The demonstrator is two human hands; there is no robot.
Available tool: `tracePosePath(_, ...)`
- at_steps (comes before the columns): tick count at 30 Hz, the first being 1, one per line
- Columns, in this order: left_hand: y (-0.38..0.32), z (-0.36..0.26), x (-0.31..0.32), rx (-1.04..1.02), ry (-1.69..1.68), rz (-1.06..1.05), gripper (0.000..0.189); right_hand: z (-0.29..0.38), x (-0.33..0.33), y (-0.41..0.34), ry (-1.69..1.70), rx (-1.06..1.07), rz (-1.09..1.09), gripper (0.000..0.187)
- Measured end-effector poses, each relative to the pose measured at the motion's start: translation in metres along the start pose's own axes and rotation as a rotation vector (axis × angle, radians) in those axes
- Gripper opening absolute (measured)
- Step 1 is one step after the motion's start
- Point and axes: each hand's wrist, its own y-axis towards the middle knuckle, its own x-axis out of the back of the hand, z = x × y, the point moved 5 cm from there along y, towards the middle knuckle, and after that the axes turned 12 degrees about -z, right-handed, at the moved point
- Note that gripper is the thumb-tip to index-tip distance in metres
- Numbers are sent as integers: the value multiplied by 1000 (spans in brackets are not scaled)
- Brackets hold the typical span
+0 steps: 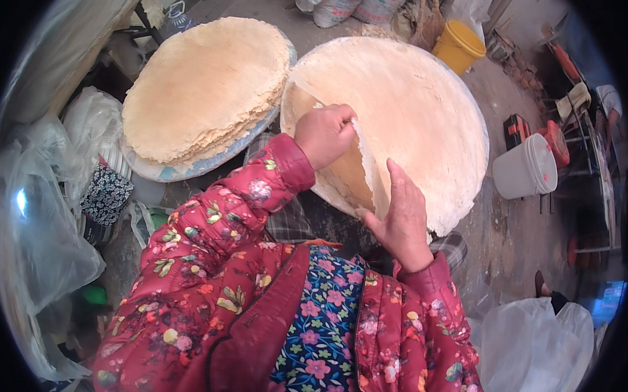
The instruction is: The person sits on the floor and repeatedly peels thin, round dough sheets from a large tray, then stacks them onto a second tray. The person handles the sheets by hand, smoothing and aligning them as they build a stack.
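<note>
My left hand (324,131) is closed on the edge of a thin round flatbread sheet (402,110), lifting its near left side off the layer below. Beneath the raised flap, a browner flatbread surface (341,181) shows. My right hand (402,213) is at the near edge of the sheet, thumb and fingers apart; its thumb is close to the raised flap, and I cannot tell whether it touches. To the left lies a stack of similar round flatbreads (208,86) with ragged edges, on a round board with a blue-and-white patterned rim (189,170).
A yellow bucket (458,47) and brooms (429,22) stand beyond the right-hand round. Further right are a white lidded bucket (523,165) and a metal rack (599,156). Filled sacks (338,8) lie at the back. Clear plastic sheeting (44,226) hangs left. Another person's foot (541,285) shows at right.
</note>
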Motion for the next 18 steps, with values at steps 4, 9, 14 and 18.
tracePosePath(4,0,-1,-4,-35,5,-8,13,-19,4,10,-116,-57,17,61)
tracePosePath(9,-9,-9,-5,-49,-12,-16,11,-49,14,31,-75,-168,74,23)
tracePosePath(14,-16,0,-4,-167,-98,-69,36,-69,47,68,66,-148,146,17)
tracePosePath(18,-32,39,9,-57,-255,-239,83,-47,82,99,105,-116,187,15)
